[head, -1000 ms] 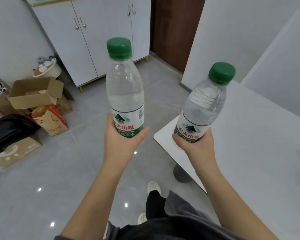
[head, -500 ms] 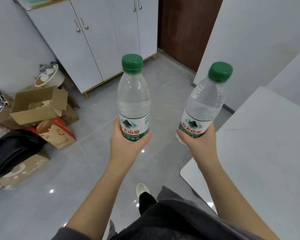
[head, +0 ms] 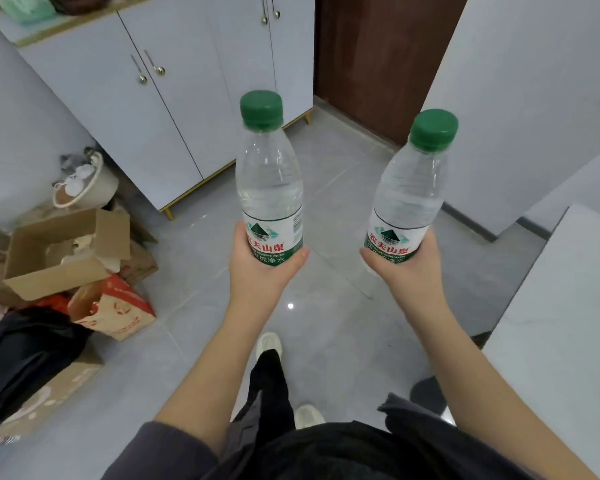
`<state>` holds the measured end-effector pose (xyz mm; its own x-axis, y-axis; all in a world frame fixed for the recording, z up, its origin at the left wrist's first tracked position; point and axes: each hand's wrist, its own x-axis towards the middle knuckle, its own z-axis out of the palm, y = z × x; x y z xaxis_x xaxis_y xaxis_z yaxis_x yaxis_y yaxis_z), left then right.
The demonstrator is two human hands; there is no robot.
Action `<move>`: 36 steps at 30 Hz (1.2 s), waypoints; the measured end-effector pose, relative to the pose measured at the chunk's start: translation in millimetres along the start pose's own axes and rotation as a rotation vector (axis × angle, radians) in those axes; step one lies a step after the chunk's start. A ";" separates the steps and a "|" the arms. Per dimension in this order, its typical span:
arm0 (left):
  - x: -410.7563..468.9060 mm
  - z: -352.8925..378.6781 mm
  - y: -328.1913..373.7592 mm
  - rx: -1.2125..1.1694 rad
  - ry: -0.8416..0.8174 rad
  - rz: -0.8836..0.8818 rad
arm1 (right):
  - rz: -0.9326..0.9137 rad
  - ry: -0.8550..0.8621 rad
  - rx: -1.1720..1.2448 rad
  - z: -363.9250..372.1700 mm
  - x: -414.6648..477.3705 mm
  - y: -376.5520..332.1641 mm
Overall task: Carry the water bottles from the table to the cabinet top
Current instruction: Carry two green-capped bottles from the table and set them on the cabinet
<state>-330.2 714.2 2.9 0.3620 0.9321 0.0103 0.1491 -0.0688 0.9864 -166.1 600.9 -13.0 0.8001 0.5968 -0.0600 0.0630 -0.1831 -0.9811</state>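
Note:
Two clear water bottles with green caps and green-and-white labels are held up over the grey floor. My left hand (head: 262, 271) grips the base of the left bottle (head: 269, 181), which stands upright. My right hand (head: 406, 268) grips the base of the right bottle (head: 411, 192), which tilts a little to the right. The white cabinet (head: 174, 98) stands ahead at the upper left, its top (head: 25, 32) just in view with a green item and a dark item on it. The white table (head: 561, 323) lies at the right edge.
Open cardboard boxes (head: 59, 251), a red-and-tan paper bag (head: 115, 310) and a black bag (head: 21, 355) crowd the floor at the left. A white bucket (head: 87, 185) sits by the cabinet's side. A brown door (head: 371, 53) is ahead, right of the cabinet. A white wall corner (head: 520, 98) juts out at the right.
I have moved away from the table toward the cabinet, both bottles carried along. The table has slid to the right edge of view, and the cabinet looks nearer and more central.

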 end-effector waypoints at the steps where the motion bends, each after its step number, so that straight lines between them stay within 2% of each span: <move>1: 16.1 0.0 -3.2 -0.014 -0.015 -0.001 | 0.003 0.020 0.009 10.4 9.7 -2.5; 7: 131.3 -15.6 -8.7 -0.044 -0.115 0.023 | -0.002 0.122 0.021 81.7 84.8 -21.4; 12: 221.1 -37.0 -4.3 -0.076 -0.196 0.043 | 0.018 0.131 0.020 138.5 145.0 -42.4; 20: 317.8 -28.4 -6.7 -0.080 -0.159 0.057 | 0.019 0.128 -0.022 186.2 224.4 -54.6; 28: 400.9 22.3 -18.5 -0.090 -0.131 0.000 | 0.061 0.070 0.004 202.2 324.7 -40.9; 36: 502.2 121.5 3.2 -0.110 -0.081 -0.034 | 0.048 -0.040 -0.024 177.0 483.9 -51.0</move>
<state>-36.1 1138.9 -8.7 0.4319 0.9013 -0.0327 0.0624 0.0063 0.9980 112.2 1037.3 -24.6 0.7781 0.6176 -0.1148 0.0398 -0.2309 -0.9722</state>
